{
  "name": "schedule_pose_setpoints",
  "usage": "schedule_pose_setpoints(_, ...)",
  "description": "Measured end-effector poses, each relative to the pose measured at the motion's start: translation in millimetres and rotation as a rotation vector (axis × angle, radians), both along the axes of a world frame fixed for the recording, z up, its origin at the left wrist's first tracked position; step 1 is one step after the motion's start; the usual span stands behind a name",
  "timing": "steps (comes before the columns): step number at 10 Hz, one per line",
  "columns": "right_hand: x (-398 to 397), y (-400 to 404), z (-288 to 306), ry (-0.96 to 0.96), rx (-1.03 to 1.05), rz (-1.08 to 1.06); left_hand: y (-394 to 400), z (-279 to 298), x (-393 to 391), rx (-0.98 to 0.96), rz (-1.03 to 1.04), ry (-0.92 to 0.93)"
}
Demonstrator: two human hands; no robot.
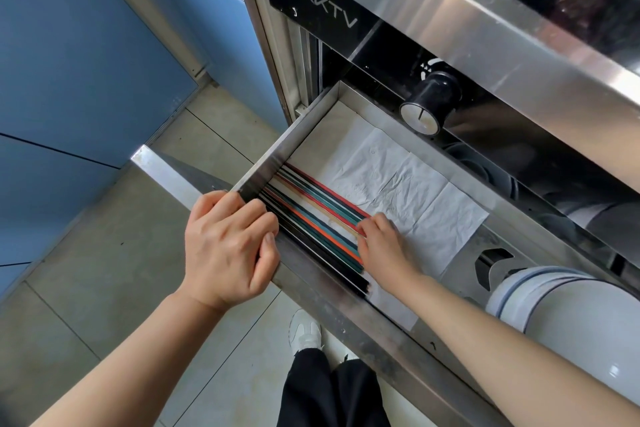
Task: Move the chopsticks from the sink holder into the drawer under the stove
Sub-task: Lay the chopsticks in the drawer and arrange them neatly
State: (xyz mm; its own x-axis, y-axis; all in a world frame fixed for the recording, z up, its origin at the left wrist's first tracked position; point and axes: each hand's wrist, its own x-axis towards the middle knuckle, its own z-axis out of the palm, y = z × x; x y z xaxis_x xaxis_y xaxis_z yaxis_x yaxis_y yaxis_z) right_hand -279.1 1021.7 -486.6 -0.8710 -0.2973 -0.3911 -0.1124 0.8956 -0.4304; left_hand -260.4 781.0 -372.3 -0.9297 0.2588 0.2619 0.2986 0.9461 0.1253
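The steel drawer (304,121) under the stove stands pulled out. Several chopsticks (311,211) in red, green, orange, black and cream lie side by side along its left wall, partly on a white paper liner (408,191). My left hand (225,243) grips the drawer's front-left corner, fingers curled over the rim. My right hand (381,243) is inside the drawer, palm down, fingertips resting on the near ends of the chopsticks. The sink holder is out of view.
A black stove knob (429,104) juts out just above the drawer's back. White bowls with blue rims (561,308) sit at the drawer's right end. Blue cabinet doors (69,62) stand at left. My legs and a white shoe (304,333) are on the grey tiled floor below.
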Motion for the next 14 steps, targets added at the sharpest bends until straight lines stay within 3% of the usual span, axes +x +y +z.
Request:
schedule_pose_setpoints(2,-21.0,-10.0,-2.4,-0.029,0.134,0.360,1.2,1.5,-0.3,-0.005,0.002,0.009)
schedule_pose_setpoints(5,0.3,-14.8,-10.1,0.008,0.169,0.512,1.5,3.1,-0.7,-0.027,0.002,0.007)
schedule_pose_setpoints(10,-19.9,-15.6,-4.4,0.043,0.151,0.420,1.4,3.4,-0.9,-0.023,0.000,0.003)
schedule_pose_setpoints(14,-36.9,-9.1,-4.6,0.038,0.287,0.434,1.3,3.8,-1.1,-0.016,0.006,0.002)
